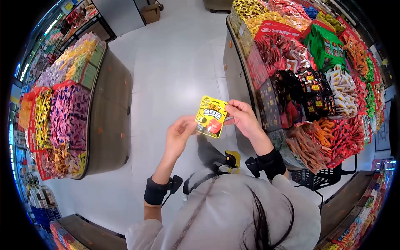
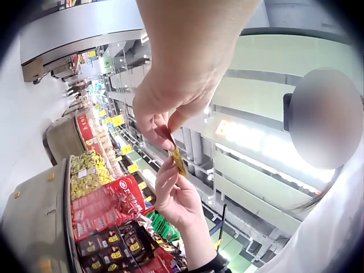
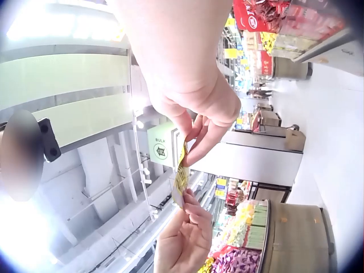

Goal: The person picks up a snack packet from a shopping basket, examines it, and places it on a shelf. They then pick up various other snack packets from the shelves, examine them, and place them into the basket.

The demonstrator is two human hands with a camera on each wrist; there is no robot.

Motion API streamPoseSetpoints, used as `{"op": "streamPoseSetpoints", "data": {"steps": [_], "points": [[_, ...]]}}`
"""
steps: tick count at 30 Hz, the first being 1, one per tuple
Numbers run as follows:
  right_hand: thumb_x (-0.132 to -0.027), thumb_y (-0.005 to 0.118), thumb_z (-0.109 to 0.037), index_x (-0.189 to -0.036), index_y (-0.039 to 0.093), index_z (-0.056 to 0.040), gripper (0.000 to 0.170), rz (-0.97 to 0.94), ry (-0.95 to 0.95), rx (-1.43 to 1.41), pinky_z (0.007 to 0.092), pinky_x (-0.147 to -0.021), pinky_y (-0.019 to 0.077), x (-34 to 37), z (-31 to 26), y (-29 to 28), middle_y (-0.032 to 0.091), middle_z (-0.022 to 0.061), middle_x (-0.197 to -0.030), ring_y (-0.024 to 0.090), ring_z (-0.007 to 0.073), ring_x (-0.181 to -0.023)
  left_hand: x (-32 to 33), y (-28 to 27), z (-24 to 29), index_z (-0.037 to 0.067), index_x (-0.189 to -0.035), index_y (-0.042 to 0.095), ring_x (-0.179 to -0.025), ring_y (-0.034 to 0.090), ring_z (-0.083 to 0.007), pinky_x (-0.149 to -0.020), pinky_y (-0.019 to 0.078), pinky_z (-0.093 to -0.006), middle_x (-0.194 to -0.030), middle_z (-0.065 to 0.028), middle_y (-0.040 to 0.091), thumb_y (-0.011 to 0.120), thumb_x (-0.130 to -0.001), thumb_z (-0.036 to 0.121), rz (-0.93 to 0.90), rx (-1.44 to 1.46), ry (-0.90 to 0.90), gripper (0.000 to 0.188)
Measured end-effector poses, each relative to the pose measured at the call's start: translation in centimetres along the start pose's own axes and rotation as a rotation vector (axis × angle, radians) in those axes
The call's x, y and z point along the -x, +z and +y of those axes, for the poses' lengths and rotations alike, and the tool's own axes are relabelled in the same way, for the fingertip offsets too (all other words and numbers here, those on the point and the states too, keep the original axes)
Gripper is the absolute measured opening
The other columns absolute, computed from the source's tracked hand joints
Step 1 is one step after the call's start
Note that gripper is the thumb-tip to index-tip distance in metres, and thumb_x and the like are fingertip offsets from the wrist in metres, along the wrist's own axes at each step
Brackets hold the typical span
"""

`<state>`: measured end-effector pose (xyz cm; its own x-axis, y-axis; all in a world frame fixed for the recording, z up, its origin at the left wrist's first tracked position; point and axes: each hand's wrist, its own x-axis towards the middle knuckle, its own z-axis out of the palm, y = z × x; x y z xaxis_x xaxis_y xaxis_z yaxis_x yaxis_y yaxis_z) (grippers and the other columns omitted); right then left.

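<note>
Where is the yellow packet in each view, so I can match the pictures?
Head: yellow packet near the centre, printed face showing.
Left wrist: yellow packet just below centre, nearly edge-on.
Right wrist: yellow packet below centre, nearly edge-on.
Shared landmark: the right hand, right of the packet in head, below it in left wrist, above it in right wrist.

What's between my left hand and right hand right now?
In the head view, a yellow packet: the left hand pinches one side edge, the right hand the opposite one.

There are two hands (image 1: 177, 135), two black wristbands (image 1: 155, 191), one held yellow packet (image 1: 211, 116) and one black basket (image 1: 310, 180).
</note>
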<state>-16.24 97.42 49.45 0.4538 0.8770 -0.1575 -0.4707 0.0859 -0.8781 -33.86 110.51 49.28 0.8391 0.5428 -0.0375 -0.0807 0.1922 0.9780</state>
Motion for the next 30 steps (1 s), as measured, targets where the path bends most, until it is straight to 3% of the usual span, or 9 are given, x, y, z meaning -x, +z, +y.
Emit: {"op": "streamPoseSetpoints", "data": {"steps": [8, 12, 20, 23, 30], "points": [[-0.083, 0.052, -0.014, -0.082, 0.052, -0.0056, 0.009, 0.029, -0.052, -0.009, 0.0288, -0.061, 0.0511, -15.2, -3.9, 0.2, 0.056, 0.0034, -0.08, 0.056, 0.0114, -0.074, -15.3, -5.5, 3.8, -0.002, -0.096, 0.053, -0.08, 0.056, -0.011, -0.071, 0.0494, -0.0286, -0.085, -0.006, 0.06, 0.051, -0.084, 0.006, -0.037, -0.025, -0.039, 0.014], [-0.085, 0.051, -0.016, -0.084, 0.05, -0.0051, 0.011, 0.037, -0.071, 0.041, 0.026, -0.06, 0.0519, -20.7, -6.5, 1.0, 0.057, 0.0034, -0.08, 0.057, 0.0091, -0.073, -21.9, -8.2, 4.6, -0.001, -0.092, 0.053, -0.076, 0.055, -0.0091, -0.067, 0.0481, -0.0253, -0.082, -0.0049, 0.059, 0.051, -0.083, 0.003, -0.077, -0.014, -0.028, 0.01], [-0.083, 0.052, -0.014, -0.081, 0.053, -0.0047, 0.009, 0.231, -0.094, 0.019, 0.0278, -0.06, 0.0519, -32.1, -8.0, -0.3, 0.057, 0.0036, -0.08, 0.056, 0.0103, -0.076, -36.6, -12.6, 4.7, 0.0, -0.087, 0.052, -0.072, 0.054, -0.0071, -0.062, 0.0445, -0.0218, -0.08, -0.0036, 0.058, 0.052, -0.082, 0.002, -0.226, -0.008, -0.048, 0.005], [-0.082, 0.053, -0.013, -0.081, 0.053, -0.0042, 0.009, 0.31, -0.192, 0.02, 0.0266, -0.059, 0.0523, -37.0, -8.4, -1.2, 0.057, 0.0034, -0.079, 0.057, 0.0105, -0.074, -43.1, -14.4, 5.2, 0.0, -0.086, 0.052, -0.072, 0.053, -0.007, -0.063, 0.0439, -0.0216, -0.079, -0.0029, 0.057, 0.052, -0.082, 0.001, -0.34, 0.031, -0.083, 0.004], [-0.081, 0.054, -0.01, -0.081, 0.051, -0.0048, 0.006, 0.47, -0.178, 0.023, 0.029, -0.057, 0.0529, -46.4, -11.7, -0.4, 0.056, 0.0022, -0.077, 0.059, 0.0124, -0.073, -56.8, -17.9, 6.1, 0.0, -0.085, 0.051, -0.07, 0.051, -0.0064, -0.062, 0.0425, -0.0201, -0.074, -0.0007, 0.052, 0.05, -0.081, -0.003, -0.517, -0.112, 0.035, 0.005]]}}
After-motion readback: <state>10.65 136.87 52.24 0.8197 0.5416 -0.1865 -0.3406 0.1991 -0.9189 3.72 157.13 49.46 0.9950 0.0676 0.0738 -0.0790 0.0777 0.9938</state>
